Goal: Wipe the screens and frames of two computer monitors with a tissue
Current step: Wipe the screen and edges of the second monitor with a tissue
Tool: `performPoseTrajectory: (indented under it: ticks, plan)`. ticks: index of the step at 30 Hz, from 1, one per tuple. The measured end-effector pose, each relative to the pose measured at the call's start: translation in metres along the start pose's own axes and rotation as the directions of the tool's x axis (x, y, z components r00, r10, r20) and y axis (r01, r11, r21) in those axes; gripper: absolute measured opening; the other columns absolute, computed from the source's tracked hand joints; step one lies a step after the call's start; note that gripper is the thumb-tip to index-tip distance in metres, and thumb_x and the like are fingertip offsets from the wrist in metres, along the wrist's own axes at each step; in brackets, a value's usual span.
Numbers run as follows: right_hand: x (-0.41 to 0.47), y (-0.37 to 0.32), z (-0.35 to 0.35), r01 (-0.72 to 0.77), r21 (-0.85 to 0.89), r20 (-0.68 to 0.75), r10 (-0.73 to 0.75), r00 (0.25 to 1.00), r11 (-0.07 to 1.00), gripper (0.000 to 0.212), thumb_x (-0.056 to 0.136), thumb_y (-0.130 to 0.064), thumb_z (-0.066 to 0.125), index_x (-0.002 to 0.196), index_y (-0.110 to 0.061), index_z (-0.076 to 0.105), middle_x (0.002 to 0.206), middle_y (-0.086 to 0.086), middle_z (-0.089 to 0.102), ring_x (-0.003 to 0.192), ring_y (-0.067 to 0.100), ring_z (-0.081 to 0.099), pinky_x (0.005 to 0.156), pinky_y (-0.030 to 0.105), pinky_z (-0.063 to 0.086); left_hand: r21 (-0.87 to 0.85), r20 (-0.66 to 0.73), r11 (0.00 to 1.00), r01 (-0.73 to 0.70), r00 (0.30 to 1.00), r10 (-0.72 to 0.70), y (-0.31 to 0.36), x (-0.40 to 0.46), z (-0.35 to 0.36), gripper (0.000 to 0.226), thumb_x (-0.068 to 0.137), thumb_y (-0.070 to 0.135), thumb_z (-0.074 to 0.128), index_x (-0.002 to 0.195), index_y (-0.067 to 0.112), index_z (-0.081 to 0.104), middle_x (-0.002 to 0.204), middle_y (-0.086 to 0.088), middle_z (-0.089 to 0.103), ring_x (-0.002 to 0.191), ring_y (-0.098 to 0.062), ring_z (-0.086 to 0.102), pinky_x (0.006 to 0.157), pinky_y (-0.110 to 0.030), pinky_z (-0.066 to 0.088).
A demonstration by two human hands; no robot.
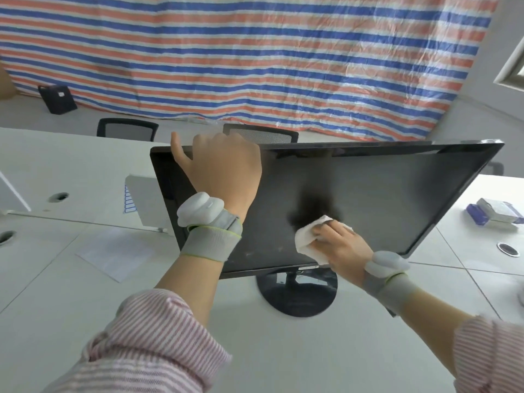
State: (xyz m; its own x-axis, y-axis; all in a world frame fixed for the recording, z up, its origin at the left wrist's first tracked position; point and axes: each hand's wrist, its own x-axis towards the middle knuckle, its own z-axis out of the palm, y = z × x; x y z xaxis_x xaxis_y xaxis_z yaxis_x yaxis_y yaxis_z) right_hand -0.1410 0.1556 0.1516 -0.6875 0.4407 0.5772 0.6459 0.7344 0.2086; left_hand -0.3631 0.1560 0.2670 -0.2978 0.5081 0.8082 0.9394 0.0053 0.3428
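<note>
- We see a pale grey tabletop (283,350) made of several joined slabs, with round cable holes at 9 o'clock and at 3 o'clock.
- Behind it hangs a striped tarpaulin (255,58) in red, white and blue, filling the view from 10 to 2 o'clock; a white wall and part of a window frame (510,72) sit at 2 o'clock.
- Two black mesh chair backs (127,128) rise past the far edge of the tabletop near 12 o'clock, and a small black box (57,99) stands on the floor at 10 o'clock.
- The monitor (382,199) stands at the centre on a round black base (297,293), its dark screen tilted.
- Our left hand (224,168) grips the top edge of the monitor, fingers curled over it and thumb raised beside.
- Our right hand (340,245) holds a crumpled white tissue (309,239) and presses it on the lower middle of the screen.
- Both wrists carry grey bands with white modules, and the sleeves are pink-and-white striped.
- A sheet of paper (116,251) lies at 8 o'clock, a white stand with a blue-printed label (129,199) just left of the monitor, and blue-and-white packets (493,214) at 3 o'clock.
- We cannot read the label, nor the small mark on the monitor's lower bezel.
</note>
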Motion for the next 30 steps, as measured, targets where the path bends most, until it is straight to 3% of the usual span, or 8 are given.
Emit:
performPoseTrajectory:
  ticks: [3, 7, 10, 15, 19, 23, 27, 30]
  plan:
    - [0.026, 0.0, -0.026, -0.038, 0.035, -0.166, 0.044, 0.985, 0.999, 0.041, 0.066, 0.004, 0.047, 0.097, -0.019, 0.06, 0.099, 0.002, 0.041, 0.083, 0.025, 0.04, 0.056, 0.029, 0.046, 0.005, -0.027, 1.0, 0.013, 1.0, -0.013, -0.001, 0.001, 0.004, 0.037, 0.088, 0.031, 0.039, 0.067, 0.012, 0.064, 0.069, -0.006, 0.069, 0.083, -0.026, 0.061, 0.106, -0.058, 0.023]
    - [0.06, 0.009, -0.039, -0.063, 0.02, -0.289, 0.066, 0.955, 0.998, 0.051, 0.062, 0.011, 0.053, 0.102, -0.019, 0.051, 0.106, 0.005, 0.042, 0.09, 0.029, 0.042, 0.065, 0.03, 0.04, -0.009, -0.074, 1.0, 0.014, 0.997, -0.014, -0.002, -0.002, 0.006, 0.038, 0.088, 0.03, 0.039, 0.065, 0.013, 0.063, 0.067, -0.004, 0.066, 0.084, -0.024, 0.059, 0.107, -0.054, 0.023]
    - [0.045, 0.015, -0.013, 0.007, -0.048, -0.206, -0.017, 0.978, 0.999, 0.041, 0.06, 0.007, 0.054, 0.095, -0.014, 0.055, 0.102, 0.006, 0.043, 0.084, 0.028, 0.04, 0.063, 0.035, 0.041, -0.033, -0.077, 0.999, 0.012, 0.997, -0.014, -0.008, -0.001, 0.007, 0.039, 0.089, 0.029, 0.038, 0.065, 0.013, 0.063, 0.066, -0.004, 0.066, 0.085, -0.024, 0.059, 0.106, -0.053, 0.022]
    - [-0.023, 0.014, 0.018, -0.005, 0.002, 0.245, 0.004, 0.97, 1.0, 0.038, 0.041, -0.009, 0.083, 0.076, -0.013, 0.069, 0.092, 0.002, 0.051, 0.081, 0.021, 0.044, 0.056, 0.027, 0.054, -0.026, -0.08, 1.0, -0.001, 0.997, -0.001, -0.001, -0.001, 0.004, 0.038, 0.088, 0.028, 0.038, 0.062, 0.012, 0.062, 0.063, -0.003, 0.064, 0.082, -0.024, 0.058, 0.105, -0.052, 0.024]
    - [-0.013, 0.035, -0.04, -0.059, 0.001, 0.033, 0.058, 0.998, 0.998, 0.032, 0.067, -0.002, 0.046, 0.085, -0.013, 0.07, 0.096, 0.003, 0.04, 0.078, 0.024, 0.042, 0.056, 0.025, 0.045, -0.016, -0.025, 0.999, 0.051, 0.998, -0.051, 0.007, -0.002, 0.002, 0.043, 0.088, 0.032, 0.034, 0.067, 0.012, 0.065, 0.069, -0.005, 0.068, 0.089, -0.025, 0.057, 0.107, -0.054, 0.02]
    - [0.022, 0.043, -0.077, -0.189, 0.004, -0.206, 0.185, 0.961, 0.982, 0.035, 0.074, -0.006, 0.039, 0.095, -0.019, 0.064, 0.102, 0.002, 0.042, 0.086, 0.026, 0.042, 0.061, 0.028, 0.037, -0.041, 0.045, 0.999, -0.006, 0.999, 0.008, 0.041, -0.003, 0.007, 0.043, 0.088, 0.031, 0.036, 0.061, 0.013, 0.065, 0.064, -0.003, 0.067, 0.081, -0.023, 0.058, 0.107, -0.055, 0.02]
    - [0.011, 0.057, -0.047, -0.251, 0.048, -0.183, 0.256, 0.949, 0.967, 0.031, 0.068, -0.001, 0.039, 0.091, -0.018, 0.051, 0.109, 0.0, 0.042, 0.092, 0.025, 0.039, 0.053, 0.028, 0.039, -0.091, 0.076, 0.995, -0.051, 0.995, 0.058, 0.08, -0.012, 0.027, 0.039, 0.087, 0.031, 0.041, 0.062, 0.017, 0.066, 0.062, 0.001, 0.067, 0.076, -0.02, 0.058, 0.105, -0.052, 0.024]
    - [-0.024, 0.055, -0.002, -0.261, 0.062, 0.015, 0.26, 0.965, 0.963, 0.034, 0.052, 0.002, 0.054, 0.079, -0.012, 0.068, 0.101, -0.001, 0.042, 0.085, 0.023, 0.038, 0.046, 0.027, 0.045, -0.101, 0.076, 0.993, -0.062, 0.995, 0.07, 0.094, -0.014, 0.037, 0.035, 0.087, 0.03, 0.044, 0.065, 0.017, 0.068, 0.065, 0.0, 0.068, 0.077, -0.02, 0.06, 0.103, -0.053, 0.027]
